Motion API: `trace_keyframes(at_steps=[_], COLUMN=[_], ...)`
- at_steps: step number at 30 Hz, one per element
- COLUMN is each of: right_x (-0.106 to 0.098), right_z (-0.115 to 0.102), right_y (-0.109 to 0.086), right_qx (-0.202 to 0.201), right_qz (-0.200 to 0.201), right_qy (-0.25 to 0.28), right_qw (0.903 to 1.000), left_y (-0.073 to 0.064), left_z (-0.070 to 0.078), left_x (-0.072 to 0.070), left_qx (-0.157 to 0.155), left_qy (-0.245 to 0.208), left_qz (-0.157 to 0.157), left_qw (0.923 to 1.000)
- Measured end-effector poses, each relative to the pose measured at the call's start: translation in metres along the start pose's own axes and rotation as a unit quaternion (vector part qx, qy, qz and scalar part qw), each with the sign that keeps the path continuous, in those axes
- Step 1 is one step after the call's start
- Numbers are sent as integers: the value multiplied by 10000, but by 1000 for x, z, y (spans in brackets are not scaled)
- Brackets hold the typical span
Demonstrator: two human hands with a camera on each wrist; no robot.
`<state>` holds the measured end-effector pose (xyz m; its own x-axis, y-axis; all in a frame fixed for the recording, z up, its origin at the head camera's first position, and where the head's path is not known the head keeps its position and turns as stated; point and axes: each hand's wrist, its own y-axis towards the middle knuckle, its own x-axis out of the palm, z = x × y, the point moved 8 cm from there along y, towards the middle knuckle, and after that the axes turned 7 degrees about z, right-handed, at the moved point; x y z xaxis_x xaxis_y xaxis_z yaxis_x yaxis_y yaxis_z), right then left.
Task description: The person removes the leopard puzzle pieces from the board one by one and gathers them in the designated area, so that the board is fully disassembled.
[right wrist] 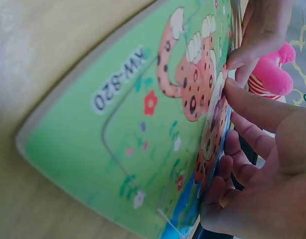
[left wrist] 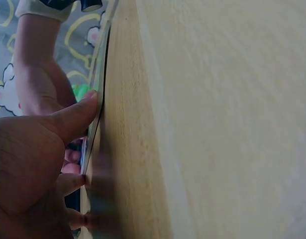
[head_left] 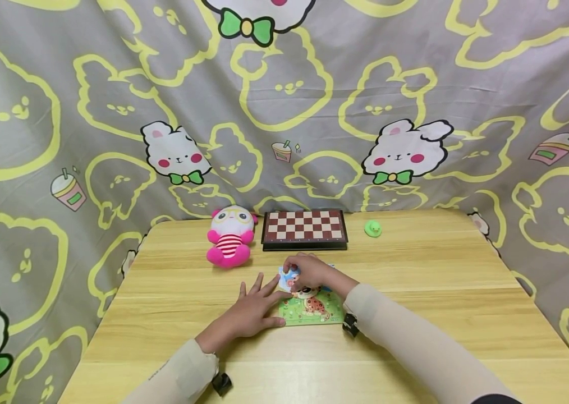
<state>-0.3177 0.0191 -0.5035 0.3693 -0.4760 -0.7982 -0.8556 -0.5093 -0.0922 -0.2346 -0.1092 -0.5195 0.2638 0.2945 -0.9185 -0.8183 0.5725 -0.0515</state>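
Note:
A flat puzzle board (head_left: pixel 292 318) lies on the table, printed with a spotted leopard (right wrist: pixel 192 84) on green ground under a blue top. My left hand (head_left: pixel 251 310) rests at its left side with fingers spread, the thumb on the lower left edge. Over the upper left part, my right hand (head_left: pixel 312 270) bends its fingers down onto the picture. Its thumb and forefinger stand on either side of a blue patch (head_left: pixel 289 279); I cannot tell whether they pinch a puzzle piece. In the right wrist view, both thumbs touch the board close to each other by the leopard.
Behind the board stands a brown and cream chessboard (head_left: pixel 304 225) with a black rim. A pink panda plush (head_left: pixel 229 238) sits to its left, a small green duck (head_left: pixel 373 228) to its right. Patterned curtain (head_left: pixel 289 101) closes off the back and sides of the wooden table (head_left: pixel 426 280).

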Motion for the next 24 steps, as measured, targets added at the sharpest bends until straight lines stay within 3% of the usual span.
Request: trace_keyframes(at_steps=[24], right_x=[-2], right_z=[0], right_y=[1], right_qx=[-100], right_qz=[-45], right_qy=[-190], right_qw=[9998], left_y=[1], left_z=[1], left_x=[-1], left_qx=[-14], left_qy=[13], left_qz=[-83], left_qw=[10000])
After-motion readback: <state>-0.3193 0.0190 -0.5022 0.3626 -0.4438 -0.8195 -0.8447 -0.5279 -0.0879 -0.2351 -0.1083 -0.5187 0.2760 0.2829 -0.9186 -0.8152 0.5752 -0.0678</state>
